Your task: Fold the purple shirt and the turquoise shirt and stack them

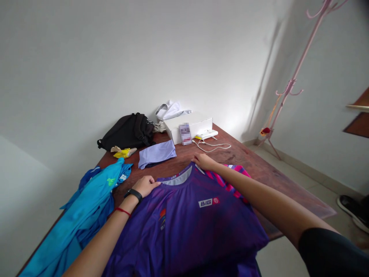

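A purple jersey [184, 215] with pink-striped sleeves lies front side up on the wooden table, its lower part reaching past the near edge. My left hand [145, 185], with a black band and a red string at the wrist, pinches the jersey by the left end of its collar. At the collar's right end, my right hand [204, 161] grips the shoulder fabric between closed fingers. The grey inside of the neck shows between both hands. To the left of my left hand, blue clothing [89, 200] lies in a loose heap.
Folded lavender cloth [157, 153] lies beyond the collar on the wooden table [276, 192]. Behind it are a black backpack [127, 132], a yellow packet [123, 153], a white box [198, 125] and a white device with a cable [208, 134]. A pink coat stand [300, 57] rises at right.
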The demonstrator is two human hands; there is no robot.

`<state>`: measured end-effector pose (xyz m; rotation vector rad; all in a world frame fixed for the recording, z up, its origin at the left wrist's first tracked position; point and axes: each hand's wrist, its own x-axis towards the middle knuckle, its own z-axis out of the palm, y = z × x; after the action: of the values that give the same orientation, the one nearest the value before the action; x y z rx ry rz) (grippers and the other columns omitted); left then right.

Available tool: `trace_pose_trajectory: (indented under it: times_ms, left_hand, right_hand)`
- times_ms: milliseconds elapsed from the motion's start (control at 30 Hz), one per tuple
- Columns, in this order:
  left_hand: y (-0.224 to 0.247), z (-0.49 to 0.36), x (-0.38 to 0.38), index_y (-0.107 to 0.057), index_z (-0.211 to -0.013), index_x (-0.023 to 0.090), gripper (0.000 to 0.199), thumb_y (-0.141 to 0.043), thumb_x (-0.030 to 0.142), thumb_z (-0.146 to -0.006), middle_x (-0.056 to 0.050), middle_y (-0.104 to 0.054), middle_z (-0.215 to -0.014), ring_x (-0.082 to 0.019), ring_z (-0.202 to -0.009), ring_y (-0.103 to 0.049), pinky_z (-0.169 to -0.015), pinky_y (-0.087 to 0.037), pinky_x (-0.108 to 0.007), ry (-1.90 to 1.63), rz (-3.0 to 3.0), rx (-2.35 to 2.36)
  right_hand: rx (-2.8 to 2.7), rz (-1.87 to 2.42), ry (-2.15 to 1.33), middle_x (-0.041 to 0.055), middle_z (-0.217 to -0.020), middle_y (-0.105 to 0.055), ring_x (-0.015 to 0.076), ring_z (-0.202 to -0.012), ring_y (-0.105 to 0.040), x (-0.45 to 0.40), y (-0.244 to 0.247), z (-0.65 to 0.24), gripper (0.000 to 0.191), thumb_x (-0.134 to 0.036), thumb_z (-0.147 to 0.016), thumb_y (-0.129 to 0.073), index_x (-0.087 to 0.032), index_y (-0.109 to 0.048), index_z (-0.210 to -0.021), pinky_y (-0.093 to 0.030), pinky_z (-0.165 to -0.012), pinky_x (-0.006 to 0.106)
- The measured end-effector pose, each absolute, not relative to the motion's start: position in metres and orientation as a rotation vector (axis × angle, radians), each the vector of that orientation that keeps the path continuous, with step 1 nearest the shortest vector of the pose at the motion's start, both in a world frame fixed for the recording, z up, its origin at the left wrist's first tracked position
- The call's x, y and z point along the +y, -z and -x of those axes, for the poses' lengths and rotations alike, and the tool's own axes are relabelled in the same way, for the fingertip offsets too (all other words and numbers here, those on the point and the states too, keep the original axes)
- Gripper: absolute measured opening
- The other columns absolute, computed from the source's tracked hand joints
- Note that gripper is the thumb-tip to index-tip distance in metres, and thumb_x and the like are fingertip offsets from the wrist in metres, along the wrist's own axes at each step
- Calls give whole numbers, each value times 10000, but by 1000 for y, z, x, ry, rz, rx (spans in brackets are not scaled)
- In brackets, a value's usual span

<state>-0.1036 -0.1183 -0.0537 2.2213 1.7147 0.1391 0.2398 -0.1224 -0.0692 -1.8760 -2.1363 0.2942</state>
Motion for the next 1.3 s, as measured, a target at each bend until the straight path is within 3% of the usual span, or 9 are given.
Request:
trace_pose_trajectory:
  times_ms: [233, 367, 633, 900, 1033, 1133, 1300]
  left_hand:
    - [53, 97, -128, -537, -781, 211, 257, -499, 402, -950, -10, -640, -755, -186, -750, -616, -665, -382, -261, -426, -2275, 1729]
    - [57, 92, -120, -517, -775, 212, 245, -515, 389, -944, -8, -648, -755, -181, -744, -640, -676, -417, -258, -596, -2238, 1736]
    - [65, 94, -92, -580, -812, 214, 221, -604, 413, -906, -27, -701, -837, -202, -866, -677, -721, -459, -254, -552, -2262, 1760]
    - [53, 86, -81, -619, -919, 231, 308, -533, 526, -933, -55, -692, -888, -244, -873, -663, -701, -460, -298, -344, -2332, 1946]
    - [37, 76, -106, -629, -1071, 204, 300, -580, 450, -906, -133, -663, -1110, -319, -1026, -633, -809, -491, -386, -197, -2399, 2044]
    - [31, 64, -140, -563, -1299, 193, 481, -597, 443, -891, -188, -542, -1372, -383, -1251, -517, -960, -454, -491, -46, -2590, 1933]
    - [51, 45, -185, -376, -1515, 190, 696, -469, 577, -944, -139, -282, -1609, -350, -1475, -253, -1150, -302, -516, 9, -2688, 1463]
  right_hand:
    - [-2157, 1963, -179, 144, -1041, -727, 281, -960, -695, -130, 72, -233, 295, -403, -1036, -379, -191, -554, -1143, -421, -741, 293]
    - [-2147, 2018, -126, 158, -1063, -723, 289, -992, -692, -125, 73, -232, 317, -408, -1042, -350, -190, -535, -1180, -444, -777, 314]
    - [-2118, 2063, -63, 154, -1091, -718, 281, -1014, -687, -110, 75, -236, 329, -406, -1041, -352, -193, -546, -1201, -461, -805, 322]
    - [-2108, 2079, -62, 154, -1098, -711, 282, -1021, -675, -101, 68, -234, 314, -376, -1036, -379, -178, -574, -1184, -461, -832, 330]
    - [-2067, 2069, -30, 168, -1204, -653, 291, -1113, -620, -108, 59, -231, 320, -348, -1037, -356, -166, -541, -1224, -444, -898, 345]
    - [-2006, 2043, 26, 206, -1288, -579, 323, -1196, -539, -125, 52, -220, 362, -346, -1025, -350, -137, -504, -1278, -401, -988, 398]
    - [-2148, 1834, 21, 187, -1372, -529, 332, -1302, -446, -178, 50, -182, 439, -390, -963, -479, -160, -515, -1335, -331, -1089, 442]
